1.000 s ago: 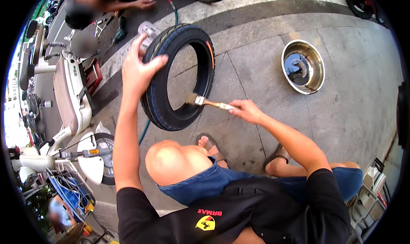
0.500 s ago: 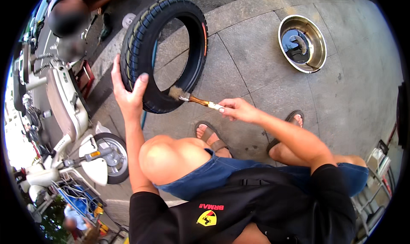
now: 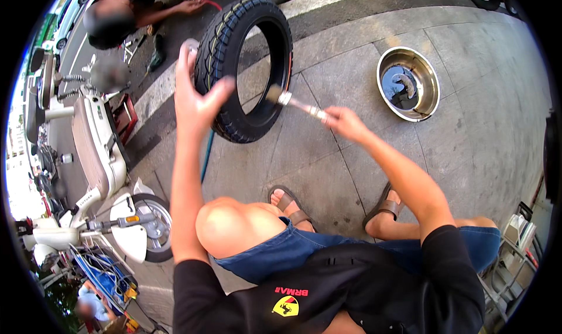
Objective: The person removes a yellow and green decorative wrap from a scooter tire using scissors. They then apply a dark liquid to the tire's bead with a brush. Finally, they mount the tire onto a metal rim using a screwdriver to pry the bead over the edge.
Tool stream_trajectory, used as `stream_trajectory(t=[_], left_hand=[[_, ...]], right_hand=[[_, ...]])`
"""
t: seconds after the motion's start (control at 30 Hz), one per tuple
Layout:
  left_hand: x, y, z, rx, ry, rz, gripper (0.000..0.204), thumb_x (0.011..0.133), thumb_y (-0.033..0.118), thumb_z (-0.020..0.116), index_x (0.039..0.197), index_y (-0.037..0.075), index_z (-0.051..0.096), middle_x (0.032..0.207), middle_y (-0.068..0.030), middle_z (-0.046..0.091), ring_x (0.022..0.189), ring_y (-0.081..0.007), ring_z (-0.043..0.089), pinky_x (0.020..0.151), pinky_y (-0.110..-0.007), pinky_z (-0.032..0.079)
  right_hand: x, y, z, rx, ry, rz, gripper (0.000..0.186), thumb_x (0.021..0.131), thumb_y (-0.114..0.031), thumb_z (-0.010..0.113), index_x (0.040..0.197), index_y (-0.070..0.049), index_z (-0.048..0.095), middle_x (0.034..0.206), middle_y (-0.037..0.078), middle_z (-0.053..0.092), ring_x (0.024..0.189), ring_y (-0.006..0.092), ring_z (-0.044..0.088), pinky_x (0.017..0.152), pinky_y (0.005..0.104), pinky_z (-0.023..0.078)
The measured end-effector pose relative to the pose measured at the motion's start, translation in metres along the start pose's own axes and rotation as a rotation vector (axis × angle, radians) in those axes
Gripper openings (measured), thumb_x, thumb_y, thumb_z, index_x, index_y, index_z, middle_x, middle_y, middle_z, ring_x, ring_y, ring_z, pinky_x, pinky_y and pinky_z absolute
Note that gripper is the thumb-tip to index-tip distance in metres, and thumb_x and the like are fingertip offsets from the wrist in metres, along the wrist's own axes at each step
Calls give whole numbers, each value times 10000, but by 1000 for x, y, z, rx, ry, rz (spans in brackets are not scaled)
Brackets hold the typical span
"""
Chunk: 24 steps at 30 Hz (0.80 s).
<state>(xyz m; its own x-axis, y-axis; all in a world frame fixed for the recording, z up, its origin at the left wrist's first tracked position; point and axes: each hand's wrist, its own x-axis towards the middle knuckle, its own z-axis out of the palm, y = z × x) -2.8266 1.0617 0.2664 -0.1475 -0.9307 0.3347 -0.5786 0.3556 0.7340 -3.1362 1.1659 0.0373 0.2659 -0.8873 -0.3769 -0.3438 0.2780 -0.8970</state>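
Note:
A black motorcycle tyre [image 3: 246, 126] stands upright on the grey paving, its treaded side toward my left. My left hand [image 3: 199, 97] is open beside the tread, thumb and fingers spread wide; whether it touches the rubber I cannot tell. In my right hand [image 3: 345, 123] is a paintbrush [image 3: 300, 104], gripped by its pale handle. The bristles point at the tyre's inner edge on the right side; contact there is unclear. To the right, a round metal basin [image 3: 432, 79] holds dark liquid with a pale lump in it.
A white scooter [image 3: 96, 141] stands at the left, its front wheel near my left knee. At the upper left a person [image 3: 111, 21] crouches, arms reaching toward a red hose. A blue-green hose [image 3: 207, 155] runs below the tyre. My sandalled feet [image 3: 290, 204] are on the paving.
My left hand has let go of the tread and spread its fingers. My right hand has lifted the brush up and rightward. The tyre sits slightly higher and further right in view.

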Motion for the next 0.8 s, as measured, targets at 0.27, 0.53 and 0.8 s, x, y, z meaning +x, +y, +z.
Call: stream_trajectory(t=[0.27, 0.53, 0.8], left_hand=[[-109, -27, 21, 167, 191, -75, 1089, 617, 275, 859, 1471, -9, 245, 1407, -240, 415, 1306, -327, 411, 1120, -396, 267], [2, 2, -23, 157, -187, -382, 924, 689, 489, 787, 1408, 49, 409, 1278, -237, 537, 1145, -311, 546, 1022, -386, 390], [-59, -3, 14, 100, 76, -86, 1055, 638, 298, 844, 1463, -13, 264, 1438, -205, 375, 1315, -294, 389, 1117, -384, 264]], right_hand=[[-20, -16, 26, 264, -140, 173, 275, 915, -274, 634, 1084, -58, 645, 746, 0, 624, 609, 77, 542, 551, 257, 450], [-40, -3, 24, -394, 29, -35, 297, 855, -348, 636, 1038, -113, 636, 914, 151, 663, 860, 356, 642, 719, 475, 506], [12, -16, -42, -548, 175, -189, 235, 871, -308, 617, 1028, -134, 611, 917, 124, 649, 872, 352, 631, 719, 464, 500]])
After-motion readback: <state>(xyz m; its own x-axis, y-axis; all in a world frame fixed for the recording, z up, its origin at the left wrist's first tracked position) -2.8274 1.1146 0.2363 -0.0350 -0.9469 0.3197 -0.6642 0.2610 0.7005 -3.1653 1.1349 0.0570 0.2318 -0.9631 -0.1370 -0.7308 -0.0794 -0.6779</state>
